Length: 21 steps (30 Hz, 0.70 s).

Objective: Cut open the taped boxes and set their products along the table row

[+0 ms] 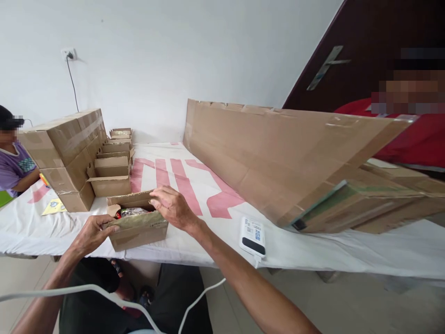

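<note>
A small open cardboard box (139,235) stands at the table's near edge in front of me. Inside it lies a shiny wrapped packet (134,211) with a bit of red; the rest of the contents is hidden by the walls. My left hand (93,234) grips the box's near left corner, thumb on the front flap. At the far right corner, my right hand (174,206) has its fingers closed on the box's upper edge. Behind this box, a row of open cardboard boxes (110,186) runs toward the wall.
Taped closed cartons (69,153) are stacked at left. A tall cardboard panel (278,153) slants across the right side. A white power bank (252,236) with a cable lies on the white cloth (194,241). One person (17,162) sits at left, another in red (410,139) at right.
</note>
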{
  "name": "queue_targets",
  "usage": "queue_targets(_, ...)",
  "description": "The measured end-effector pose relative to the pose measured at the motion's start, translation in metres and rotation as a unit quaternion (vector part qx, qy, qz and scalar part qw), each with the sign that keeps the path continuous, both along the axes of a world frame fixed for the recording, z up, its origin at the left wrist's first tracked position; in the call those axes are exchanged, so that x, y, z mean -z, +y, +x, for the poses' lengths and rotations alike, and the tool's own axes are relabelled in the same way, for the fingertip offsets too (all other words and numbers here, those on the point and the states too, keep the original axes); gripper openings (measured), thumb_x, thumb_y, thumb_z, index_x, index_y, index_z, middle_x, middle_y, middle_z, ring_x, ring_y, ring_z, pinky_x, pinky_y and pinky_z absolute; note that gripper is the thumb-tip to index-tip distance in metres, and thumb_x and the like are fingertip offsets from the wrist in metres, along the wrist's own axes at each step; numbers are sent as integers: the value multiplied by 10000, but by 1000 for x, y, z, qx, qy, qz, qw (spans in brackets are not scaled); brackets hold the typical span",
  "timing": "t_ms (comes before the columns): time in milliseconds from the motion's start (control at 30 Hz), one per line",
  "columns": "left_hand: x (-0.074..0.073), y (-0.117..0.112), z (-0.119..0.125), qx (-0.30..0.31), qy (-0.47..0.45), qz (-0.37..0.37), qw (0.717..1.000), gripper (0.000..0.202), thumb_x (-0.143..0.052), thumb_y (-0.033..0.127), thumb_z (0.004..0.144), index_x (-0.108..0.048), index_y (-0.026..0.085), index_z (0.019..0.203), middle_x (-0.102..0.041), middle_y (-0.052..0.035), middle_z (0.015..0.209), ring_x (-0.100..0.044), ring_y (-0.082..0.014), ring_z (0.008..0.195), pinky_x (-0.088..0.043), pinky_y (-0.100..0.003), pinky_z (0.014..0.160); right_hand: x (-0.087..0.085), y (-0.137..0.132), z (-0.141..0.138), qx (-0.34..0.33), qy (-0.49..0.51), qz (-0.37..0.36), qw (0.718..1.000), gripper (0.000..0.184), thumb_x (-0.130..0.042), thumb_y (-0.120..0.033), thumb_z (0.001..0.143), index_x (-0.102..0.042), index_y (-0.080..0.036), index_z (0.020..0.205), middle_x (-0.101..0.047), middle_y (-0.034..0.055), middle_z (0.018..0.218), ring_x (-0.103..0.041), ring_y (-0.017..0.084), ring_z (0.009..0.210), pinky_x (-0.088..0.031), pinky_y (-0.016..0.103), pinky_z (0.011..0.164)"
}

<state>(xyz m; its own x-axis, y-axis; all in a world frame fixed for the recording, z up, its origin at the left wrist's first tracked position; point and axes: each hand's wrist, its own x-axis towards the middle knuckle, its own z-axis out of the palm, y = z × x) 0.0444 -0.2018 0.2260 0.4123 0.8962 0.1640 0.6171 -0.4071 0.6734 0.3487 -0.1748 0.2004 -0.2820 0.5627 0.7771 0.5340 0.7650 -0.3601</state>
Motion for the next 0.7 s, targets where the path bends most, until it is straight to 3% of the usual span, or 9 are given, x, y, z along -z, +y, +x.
queue_targets(133,13,-1,2,-15,-35,8,999,364,-636,467,906,-791,152,808,-725,-15,765,-609,-170,716,-443,-243,663,3,-21,-21,-32,-113,54,992,172,-633,-184,1028,-736,-188,1166,-774,112,1102,-688,258,1041,-571,416,950)
queue_targets(367,18,-1,-1,3,-46,29,999,325,-649,435,914,-803,163,826,-760,-20,784,-659,-183,727,-471,-248,672,22,-10,-32,-18,-176,20,984,123,-637,-147,1026,-749,-196,1043,-758,74,922,-679,213,851,-524,349,825)
queue_targets(533,19,0,8,30,-52,90,994,298,-710,399,925,-835,198,1105,-832,-74,1023,-748,-235,920,-548,-283,824,15,-12,-31,-29,-185,-25,982,214,-608,-148,1044,-718,-199,867,-700,32,797,-614,168,736,-427,284,713)
queue_targets(700,15,1,26,80,31,149,985,309,-617,342,1009,-823,205,1194,-825,-112,1030,-749,-237,927,-534,-303,813,6,-13,-31,-70,-199,-85,974,271,-553,-101,1025,-688,-205,815,-706,26,798,-615,164,733,-412,276,696)
